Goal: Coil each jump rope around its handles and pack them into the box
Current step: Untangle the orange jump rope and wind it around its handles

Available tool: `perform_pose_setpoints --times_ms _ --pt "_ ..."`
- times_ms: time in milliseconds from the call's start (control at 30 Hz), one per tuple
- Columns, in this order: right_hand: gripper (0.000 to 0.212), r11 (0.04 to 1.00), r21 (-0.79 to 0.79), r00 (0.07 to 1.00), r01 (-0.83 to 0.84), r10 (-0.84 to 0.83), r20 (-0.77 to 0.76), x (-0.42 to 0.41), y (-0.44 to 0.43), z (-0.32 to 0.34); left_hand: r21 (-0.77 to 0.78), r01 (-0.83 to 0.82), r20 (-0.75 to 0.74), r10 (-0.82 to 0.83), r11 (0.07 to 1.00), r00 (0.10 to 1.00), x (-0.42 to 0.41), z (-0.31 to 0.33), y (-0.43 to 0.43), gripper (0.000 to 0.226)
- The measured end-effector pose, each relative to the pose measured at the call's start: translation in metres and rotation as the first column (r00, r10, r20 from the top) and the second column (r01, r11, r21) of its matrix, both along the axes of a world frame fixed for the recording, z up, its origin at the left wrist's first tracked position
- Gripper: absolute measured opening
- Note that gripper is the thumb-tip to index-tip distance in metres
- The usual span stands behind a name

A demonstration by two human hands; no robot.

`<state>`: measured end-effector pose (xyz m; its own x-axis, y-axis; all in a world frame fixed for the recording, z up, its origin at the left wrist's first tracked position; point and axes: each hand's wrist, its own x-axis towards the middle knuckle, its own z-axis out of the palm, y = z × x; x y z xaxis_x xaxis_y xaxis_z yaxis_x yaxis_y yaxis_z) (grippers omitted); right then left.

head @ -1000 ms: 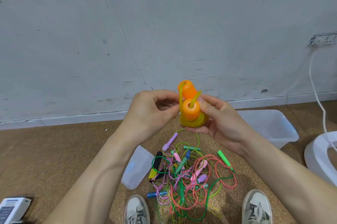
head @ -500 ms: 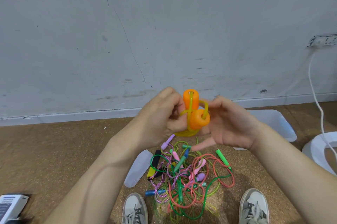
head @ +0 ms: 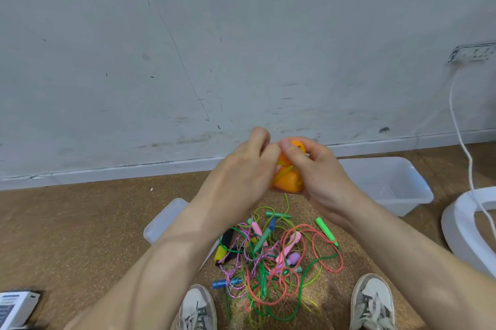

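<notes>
Lying at the far left on the brown floor is a white gadget (head: 16, 308), partly cut off by the edge. A clear plastic lid (head: 163, 219) rests flat further right, partly behind the left forearm. The left hand (head: 241, 176) is raised, fingers curled tight against the left side of the orange-handled jump rope (head: 288, 180); exactly what the fingertips pinch is hidden. The right hand (head: 319, 176) grips the same bundle, thumb over the top handle and fingers wrapped round both handles, yellow-green cord showing between them. Below the hands, between two grey shoes (head: 197, 311), a tangled pile of coloured ropes (head: 276, 254) lies on the floor. The clear box (head: 389, 182) sits by the wall to the right, well apart from the held rope. A white ring-shaped object (head: 461, 222) and a white cable (head: 461, 120) follow.
</notes>
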<state>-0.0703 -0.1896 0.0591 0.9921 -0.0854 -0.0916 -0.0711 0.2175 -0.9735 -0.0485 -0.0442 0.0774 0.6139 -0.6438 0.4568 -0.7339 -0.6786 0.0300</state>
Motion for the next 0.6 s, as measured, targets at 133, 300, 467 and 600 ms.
perform_pose_setpoints --times_ms 133,300,467,600 --pt "0.017 0.999 -0.035 0.998 0.018 -0.016 0.057 -0.007 -0.007 0.0 -0.132 -0.03 0.04 0.036 0.991 0.999 0.008 -0.004 -0.002 0.013" --pt "0.021 0.996 0.056 0.991 0.066 -0.072 0.112 -0.009 -0.007 0.007 -0.234 -0.061 -0.108 0.036 0.97 0.994 0.014 -0.012 0.0 0.018" --pt "0.029 0.917 0.385 0.973 -0.104 0.173 -0.15 -0.009 -0.009 -0.001 -0.21 0.008 -0.229 -0.057 0.978 0.972 0.006 -0.008 0.002 0.02" --pt "0.033 0.85 0.441 0.888 -0.287 0.409 -0.21 -0.013 -0.015 0.002 -0.198 0.057 -0.286 -0.113 0.979 0.952 0.0 -0.006 -0.001 0.013"
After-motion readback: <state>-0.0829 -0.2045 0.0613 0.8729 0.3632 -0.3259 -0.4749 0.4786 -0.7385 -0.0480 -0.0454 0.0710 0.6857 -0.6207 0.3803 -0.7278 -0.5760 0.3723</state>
